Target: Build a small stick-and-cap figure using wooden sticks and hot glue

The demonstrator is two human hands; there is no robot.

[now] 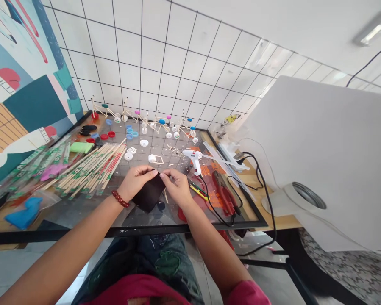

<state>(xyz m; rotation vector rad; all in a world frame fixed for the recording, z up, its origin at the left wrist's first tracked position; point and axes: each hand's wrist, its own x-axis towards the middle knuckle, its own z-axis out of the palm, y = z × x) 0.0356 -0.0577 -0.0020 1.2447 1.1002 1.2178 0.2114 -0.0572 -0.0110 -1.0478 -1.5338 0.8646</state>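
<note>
Black sheet (149, 192), material not determinable, is held above the near part of the table (77, 208). From left: wooden sticks (93, 167) lie in a loose spread; left hand (137, 181) pinches the sheet's upper edge; the sheet extends from the fingertips toward the person, long axis apparently slanting down-left, nearer this hand; right hand (176, 187) pinches just beside; beyond rests a white glue gun (195, 160).

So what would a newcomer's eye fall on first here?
Likely the dark sheet pinched by the left hand and right hand near the middle. Then the stick models lined up along the back of the table, the pile of wooden sticks on the left, and the white glue gun on the right.
</note>
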